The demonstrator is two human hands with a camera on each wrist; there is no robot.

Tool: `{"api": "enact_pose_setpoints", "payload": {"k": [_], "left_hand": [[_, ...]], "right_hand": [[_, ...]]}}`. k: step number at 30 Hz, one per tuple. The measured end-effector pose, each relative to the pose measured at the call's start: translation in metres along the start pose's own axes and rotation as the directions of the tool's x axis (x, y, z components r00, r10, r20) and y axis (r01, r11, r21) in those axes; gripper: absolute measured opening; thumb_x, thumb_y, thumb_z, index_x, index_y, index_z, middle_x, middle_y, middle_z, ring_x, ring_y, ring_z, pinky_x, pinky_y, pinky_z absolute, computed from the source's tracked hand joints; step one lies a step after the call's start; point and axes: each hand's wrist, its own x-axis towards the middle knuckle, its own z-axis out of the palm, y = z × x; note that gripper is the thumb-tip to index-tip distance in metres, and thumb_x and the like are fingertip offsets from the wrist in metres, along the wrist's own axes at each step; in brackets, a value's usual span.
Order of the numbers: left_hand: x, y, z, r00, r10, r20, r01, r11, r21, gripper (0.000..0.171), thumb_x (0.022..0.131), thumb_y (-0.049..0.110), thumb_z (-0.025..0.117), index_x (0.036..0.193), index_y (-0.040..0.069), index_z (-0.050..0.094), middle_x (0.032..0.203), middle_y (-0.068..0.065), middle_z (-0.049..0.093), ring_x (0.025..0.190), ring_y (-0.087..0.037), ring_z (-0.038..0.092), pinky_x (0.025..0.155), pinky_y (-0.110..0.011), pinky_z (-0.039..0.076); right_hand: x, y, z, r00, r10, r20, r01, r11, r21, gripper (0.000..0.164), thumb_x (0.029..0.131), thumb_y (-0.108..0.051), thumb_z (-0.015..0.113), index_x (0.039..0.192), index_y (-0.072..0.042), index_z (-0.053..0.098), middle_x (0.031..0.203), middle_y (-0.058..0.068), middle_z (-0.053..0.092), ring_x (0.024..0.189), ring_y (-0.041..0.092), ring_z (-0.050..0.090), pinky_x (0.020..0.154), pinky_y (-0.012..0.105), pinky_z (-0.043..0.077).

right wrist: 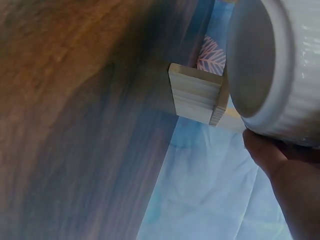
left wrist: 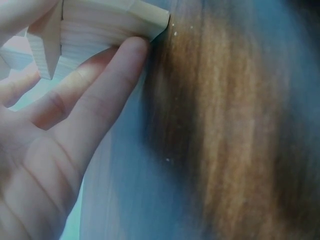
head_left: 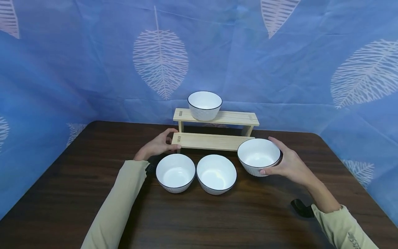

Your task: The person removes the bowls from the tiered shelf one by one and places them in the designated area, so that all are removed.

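Note:
A light wooden two-step rack [head_left: 214,141] stands on the table, and my left hand [head_left: 158,142] grips the left end of its lower step. In the left wrist view, fingers [left wrist: 100,100] lie against the rack's wooden end [left wrist: 105,25]. My right hand [head_left: 292,164] holds a white bowl [head_left: 258,153] with a dark rim by its right side, near the right end of the lower step. The underside of this bowl [right wrist: 255,60] shows in the right wrist view, raised off the table. A matching bowl [head_left: 205,105] sits upright on the upper step.
Two more white bowls, a left one [head_left: 175,173] and a right one [head_left: 216,174], stand side by side on the dark wooden table [head_left: 199,221], in front of the rack. Behind the table hangs a blue cloth [head_left: 233,62] with white leaf prints.

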Motion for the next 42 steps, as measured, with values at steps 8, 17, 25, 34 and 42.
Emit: {"api": "enact_pose_setpoints", "payload": {"k": [8,17,25,34,42], "left_hand": [[0.001,-0.001,-0.001,1.000,-0.002,-0.002,0.002,1.000,-0.001,0.074,0.102,0.016,0.073,0.161,0.003,0.031,0.112,-0.026,0.064,0.090,-0.021,0.070,0.094,-0.041,0.062],[-0.002,-0.001,0.000,0.999,0.032,0.006,-0.032,0.999,-0.007,0.075,0.100,0.019,0.076,0.159,0.001,0.033,0.109,-0.025,0.065,0.088,-0.022,0.070,0.088,-0.036,0.062],[0.001,0.000,0.001,1.000,-0.004,-0.005,0.004,1.000,0.021,0.074,0.103,0.016,0.072,0.162,0.003,0.030,0.114,-0.027,0.064,0.091,-0.021,0.069,0.094,-0.040,0.062],[0.001,-0.001,0.000,1.000,-0.028,-0.008,0.028,0.999,0.017,0.073,0.103,0.015,0.072,0.162,0.004,0.031,0.113,-0.026,0.064,0.088,-0.020,0.070,0.095,-0.042,0.062],[0.002,0.000,0.000,0.999,-0.034,0.008,0.034,0.999,0.001,0.074,0.103,0.014,0.071,0.163,0.005,0.030,0.110,-0.024,0.064,0.085,-0.017,0.071,0.097,-0.044,0.062]], "right_hand": [[-0.008,0.007,0.002,0.998,-0.028,0.054,0.029,0.999,-0.018,0.120,0.074,-0.023,0.096,0.166,0.005,0.024,0.146,0.037,0.056,0.123,0.049,0.063,0.086,0.047,0.057],[-0.016,0.018,0.008,0.994,-0.055,0.095,0.055,0.998,-0.001,0.117,0.074,-0.021,0.096,0.164,0.008,0.027,0.142,0.036,0.060,0.119,0.043,0.065,0.083,0.041,0.056],[-0.017,0.026,0.011,0.988,-0.079,0.134,0.069,0.995,0.074,0.111,0.078,-0.018,0.092,0.163,0.009,0.027,0.145,0.034,0.058,0.122,0.035,0.062,0.081,0.027,0.055],[-0.015,0.044,0.005,0.939,-0.223,0.261,0.152,0.951,0.268,0.111,0.079,-0.009,0.090,0.164,0.007,0.020,0.153,0.034,0.042,0.118,-0.012,0.050,0.085,0.024,0.055],[-0.013,0.048,0.005,0.881,-0.270,0.390,0.119,0.922,0.369,0.114,0.084,-0.010,0.086,0.168,0.005,0.009,0.160,0.039,0.028,0.125,-0.011,0.049,0.090,0.024,0.054]]}}
